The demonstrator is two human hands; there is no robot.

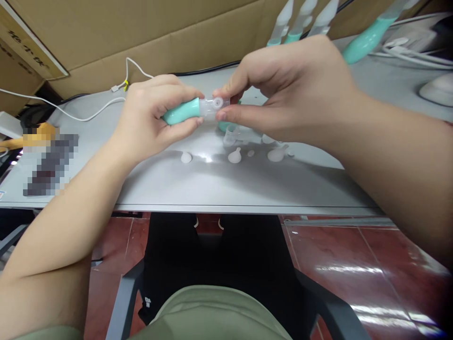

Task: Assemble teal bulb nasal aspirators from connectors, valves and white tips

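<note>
My left hand [148, 118] wraps round a smooth teal handle [183, 111] and holds it nearly level above the desk. Fitted at the handle's right end is a clear plastic tube piece [208, 107] with a small round side port. My right hand [283, 89] pinches that clear piece between thumb and fingers. Behind it, partly hidden, another teal part [223, 126] shows. Below lie a loose clear tube piece [230, 135] and small white teardrop-shaped parts, among them one at the left [186, 157], one in the middle [234, 156] and one at the right [278, 153].
Several teal-and-clear devices with white pointed tips [285, 14] stand behind my right hand; another teal one [368, 42] leans at the right. A white cable [95, 115] crosses the back left. Cardboard [212, 33] walls the desk's rear. A blurred dark object [51, 165] lies left.
</note>
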